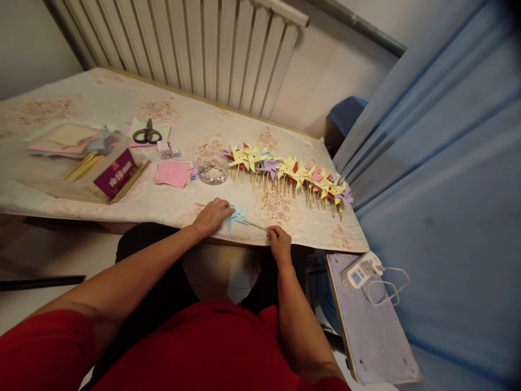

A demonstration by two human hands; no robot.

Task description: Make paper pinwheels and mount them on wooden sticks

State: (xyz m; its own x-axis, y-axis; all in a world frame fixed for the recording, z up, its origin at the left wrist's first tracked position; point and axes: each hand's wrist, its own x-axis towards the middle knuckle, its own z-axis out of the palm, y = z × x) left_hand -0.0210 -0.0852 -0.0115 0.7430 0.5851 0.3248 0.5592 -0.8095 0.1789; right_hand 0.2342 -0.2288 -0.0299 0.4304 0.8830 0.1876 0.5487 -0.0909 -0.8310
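Pale-blue paper pinwheel point(238, 215), pointed blades spread, laid near table's point(321, 231) near edge; touched by left hand point(212, 217), finger grip unclear. Thin tan stick point(256, 225) pinched by right hand point(280, 244).

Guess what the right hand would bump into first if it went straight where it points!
Probably the row of pinwheels, around its left part. The right hand, holding a thin stick, points across the tablecloth that way, but its height is hard to judge.
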